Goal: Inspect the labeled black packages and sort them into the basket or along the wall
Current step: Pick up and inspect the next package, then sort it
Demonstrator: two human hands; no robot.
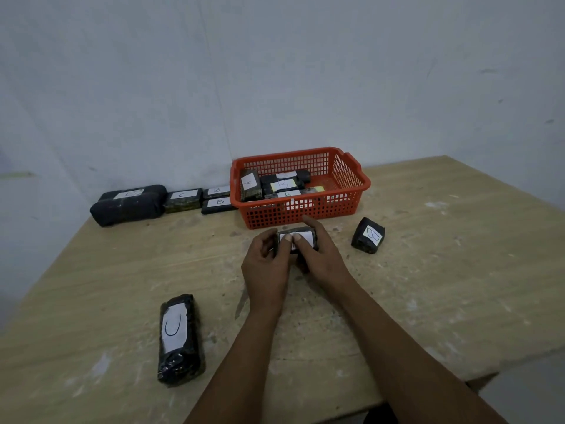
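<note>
I hold one small black package (298,240) with both hands, just in front of the red basket (351,191). My left hand (267,264) curls around its left end and my right hand (321,258) wraps its right end. Both thumbs press on its white label, so I cannot read the letter.

The basket sits at the far side of the table (428,270), next to the wall (275,71). Inside it lie a few black packages with labels — one says A (250,185), and another says B (284,184).

Left of the basket, along the wall, there is a row of packages: two small ones marked B (218,203), then one marked C (183,199), then two big dark bundles (128,206) at the far left.

Near me on the left lies a long package marked C (179,338). To the right of my hands stands a small package marked B (368,235) — it is tilted.
</note>
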